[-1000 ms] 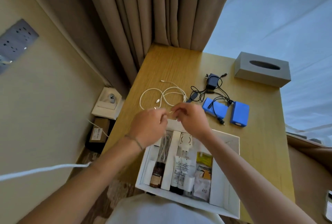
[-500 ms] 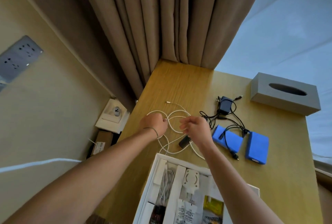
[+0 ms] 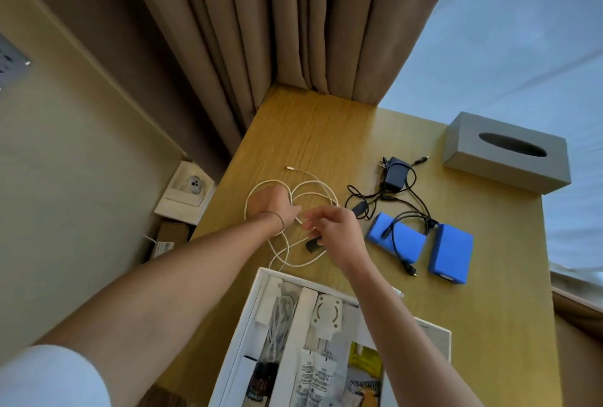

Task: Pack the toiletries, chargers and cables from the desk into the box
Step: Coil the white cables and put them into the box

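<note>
On the wooden desk (image 3: 326,132), just beyond the far edge of the white box (image 3: 243,325), a white cable (image 3: 313,183) lies in loose loops with one plug end pointing toward the curtain (image 3: 293,31). Both hands are in those loops: the left hand (image 3: 274,205) lies inside a loop with its fingers curled over the cord, and the right hand (image 3: 332,227) pinches a strand between thumb and fingertips, its other fingers loosely bent. A small black adapter (image 3: 312,246) sits on the desk under the right hand. Inside the box lie a coiled white cord (image 3: 280,315), a white charger plug (image 3: 326,313), white tubes (image 3: 315,380) and a yellow sachet (image 3: 363,364). To the right, a black charger (image 3: 395,173) with tangled black leads rests near two blue battery packs (image 3: 452,251), and a grey tissue box (image 3: 505,152) stands at the far right edge.
</note>
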The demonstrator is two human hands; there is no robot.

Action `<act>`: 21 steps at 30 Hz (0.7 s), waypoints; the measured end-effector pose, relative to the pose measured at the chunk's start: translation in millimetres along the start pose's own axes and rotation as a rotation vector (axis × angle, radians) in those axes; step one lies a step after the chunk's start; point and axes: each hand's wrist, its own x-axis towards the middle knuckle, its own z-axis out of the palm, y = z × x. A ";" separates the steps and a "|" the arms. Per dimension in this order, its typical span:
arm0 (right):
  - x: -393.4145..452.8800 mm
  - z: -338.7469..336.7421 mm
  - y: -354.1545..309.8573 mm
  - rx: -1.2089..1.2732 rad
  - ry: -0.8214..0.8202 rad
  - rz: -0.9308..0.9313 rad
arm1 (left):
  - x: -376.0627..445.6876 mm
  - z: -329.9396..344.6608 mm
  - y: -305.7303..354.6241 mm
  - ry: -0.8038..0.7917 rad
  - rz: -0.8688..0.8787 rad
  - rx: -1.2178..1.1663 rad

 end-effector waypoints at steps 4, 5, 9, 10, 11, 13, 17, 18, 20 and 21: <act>-12.9 -6.5 -1.2 0.024 0.006 -0.015 | -0.1 -11.6 12.3 -0.051 0.042 0.042; -16.8 -9.3 -1.2 0.033 0.008 -0.021 | -1.9 -12.9 12.6 -0.073 0.038 0.016; -32.7 -21.6 -5.5 0.037 0.055 -0.078 | -16.5 -20.4 6.4 -0.096 0.035 -0.300; -36.7 -24.6 -8.4 0.022 0.080 -0.100 | -22.8 -25.3 5.1 -0.101 0.044 -0.419; -41.0 -27.3 -11.9 -0.005 0.103 -0.128 | -30.3 -32.2 3.9 -0.111 0.059 -0.528; -49.4 -32.8 -20.2 -0.108 0.136 -0.213 | -48.3 -48.7 0.8 -0.133 0.122 -0.664; -64.7 -43.0 -35.3 -0.379 0.091 -0.476 | -86.6 -86.5 -3.0 -0.164 0.271 -0.730; -69.2 -45.0 -38.7 -0.432 0.081 -0.525 | -95.7 -97.2 -3.6 -0.182 0.309 -0.719; -78.8 -46.8 -46.5 -0.555 0.053 -0.604 | -114.0 -120.0 -4.8 -0.232 0.378 -0.688; -83.4 -46.9 -50.5 -0.627 0.038 -0.645 | -123.0 -131.7 -5.4 -0.266 0.407 -0.672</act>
